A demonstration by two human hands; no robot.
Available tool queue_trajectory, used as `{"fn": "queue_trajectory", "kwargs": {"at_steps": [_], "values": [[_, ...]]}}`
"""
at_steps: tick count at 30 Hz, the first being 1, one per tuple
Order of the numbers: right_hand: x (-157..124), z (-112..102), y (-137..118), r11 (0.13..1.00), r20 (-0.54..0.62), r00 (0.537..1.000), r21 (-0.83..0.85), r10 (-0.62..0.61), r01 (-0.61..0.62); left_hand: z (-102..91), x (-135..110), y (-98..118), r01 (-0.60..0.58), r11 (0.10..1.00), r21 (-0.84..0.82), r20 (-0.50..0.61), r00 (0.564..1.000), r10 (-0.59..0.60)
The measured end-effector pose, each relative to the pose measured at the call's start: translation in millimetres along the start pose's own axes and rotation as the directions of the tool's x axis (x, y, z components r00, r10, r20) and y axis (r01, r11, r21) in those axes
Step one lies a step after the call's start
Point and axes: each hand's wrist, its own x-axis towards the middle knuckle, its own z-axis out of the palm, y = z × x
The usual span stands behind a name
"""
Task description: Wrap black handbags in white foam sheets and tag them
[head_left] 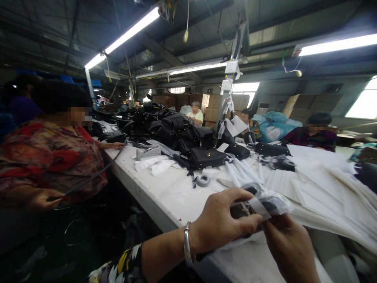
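My left hand (224,222), with a silver bangle on the wrist, pinches the edge of a clear plastic packet (265,202) that has something dark inside and a white label on it. My right hand (290,243) grips the same packet from below, fingers curled under it. Both hands hover just over the near edge of the long white table (165,192). A small grey roll of tape (203,180) lies on the table a little beyond my left hand.
Black handbags (206,157) are piled along the table's middle, with white rolled sheets (241,171) and stacked white paper (318,184) to the right. A person in a red patterned top (50,157) sits at left holding a dark strap (94,175). Other workers sit farther back.
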Motion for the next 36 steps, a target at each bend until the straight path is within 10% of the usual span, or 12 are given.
{"fn": "queue_trajectory", "kwargs": {"at_steps": [6,15,21,30,36], "values": [[-16.2,-2.9,-15.2,0.743,0.306,0.931,0.571,0.2,-0.348,1.2,2.6,-2.3,-0.003,0.999,0.035,-0.008,1.0,0.004],[-23.1,5.4,-53.7,0.632,0.345,0.899,0.641,0.269,-0.435,9.1,-1.8,-3.5,-0.121,0.953,0.277,-0.06,0.988,0.143],[-19.3,12.8,-50.1,0.602,0.284,0.94,0.722,0.189,-0.34,15.6,-1.3,-5.5,-0.274,0.715,0.643,0.022,0.94,0.34],[-1.4,13.7,-37.4,0.603,0.254,0.951,0.735,0.178,-0.31,-31.1,-36.9,-66.0,0.098,0.959,0.265,-0.085,0.993,-0.078],[24.3,21.6,-37.4,0.751,0.372,0.926,0.594,0.062,-0.289,12.0,-94.8,-120.6,0.328,0.944,0.046,0.039,0.943,-0.329]]}}
